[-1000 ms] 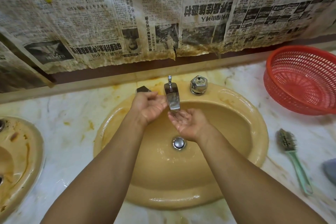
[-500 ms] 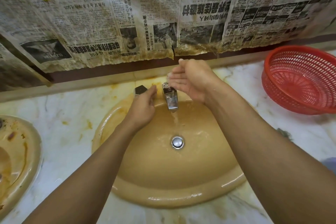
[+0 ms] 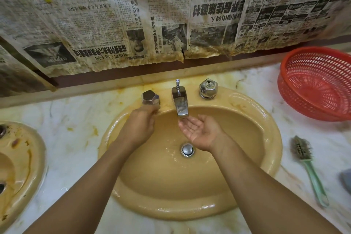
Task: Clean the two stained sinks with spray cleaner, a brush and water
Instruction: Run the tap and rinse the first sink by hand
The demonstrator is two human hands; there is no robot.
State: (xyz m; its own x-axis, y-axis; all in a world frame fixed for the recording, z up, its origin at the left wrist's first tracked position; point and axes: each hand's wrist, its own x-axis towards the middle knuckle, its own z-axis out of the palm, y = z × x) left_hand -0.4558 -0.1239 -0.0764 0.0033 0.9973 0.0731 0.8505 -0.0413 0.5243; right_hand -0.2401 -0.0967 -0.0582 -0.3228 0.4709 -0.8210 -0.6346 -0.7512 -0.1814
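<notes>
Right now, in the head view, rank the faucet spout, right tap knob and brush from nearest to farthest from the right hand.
1. Faucet spout: directly over the right hand, at its fingertips.
2. Right tap knob: behind it, on the sink rim.
3. Brush: far to the right, on the counter.

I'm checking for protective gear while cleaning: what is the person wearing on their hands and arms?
Nothing shows: the left hand and right hand are bare, without visible gloves, rings or watch, and both forearms are uncovered to the picture's edge, no sleeves.
</notes>
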